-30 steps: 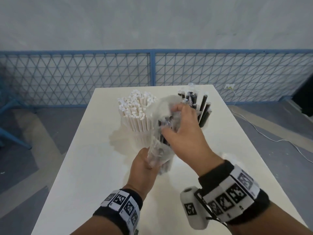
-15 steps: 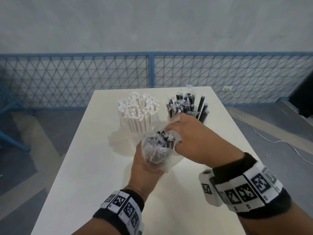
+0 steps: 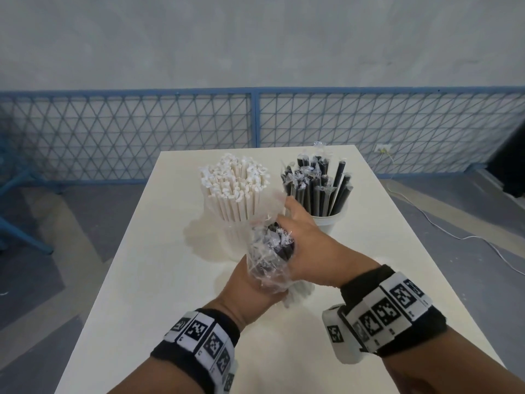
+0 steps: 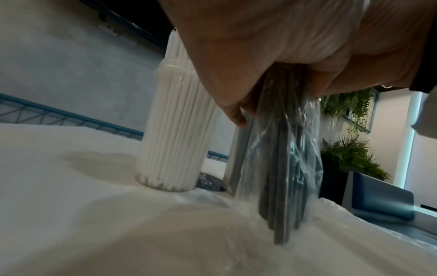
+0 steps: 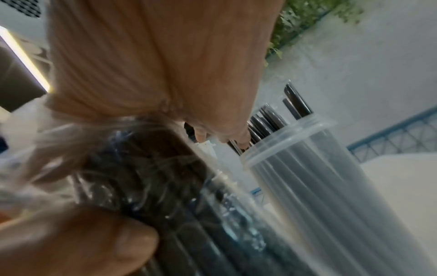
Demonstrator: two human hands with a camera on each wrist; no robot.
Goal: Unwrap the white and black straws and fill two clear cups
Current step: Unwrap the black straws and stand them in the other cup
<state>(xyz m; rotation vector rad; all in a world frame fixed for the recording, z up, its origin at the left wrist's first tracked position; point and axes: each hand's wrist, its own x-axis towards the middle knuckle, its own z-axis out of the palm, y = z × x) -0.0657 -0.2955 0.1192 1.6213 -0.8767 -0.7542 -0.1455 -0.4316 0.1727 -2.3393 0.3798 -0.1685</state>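
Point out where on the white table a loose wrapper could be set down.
Bare patches: the white table left of the clear cup of white straws, and the right side beyond the clear cup of black straws. The middle is crowded: the left hand and right hand hold the plastic-wrapped bundle of black straws.

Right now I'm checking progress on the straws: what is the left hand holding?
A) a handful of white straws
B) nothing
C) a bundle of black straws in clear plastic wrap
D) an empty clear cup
C: the left hand grips a plastic-wrapped bundle of black straws, standing on the table.
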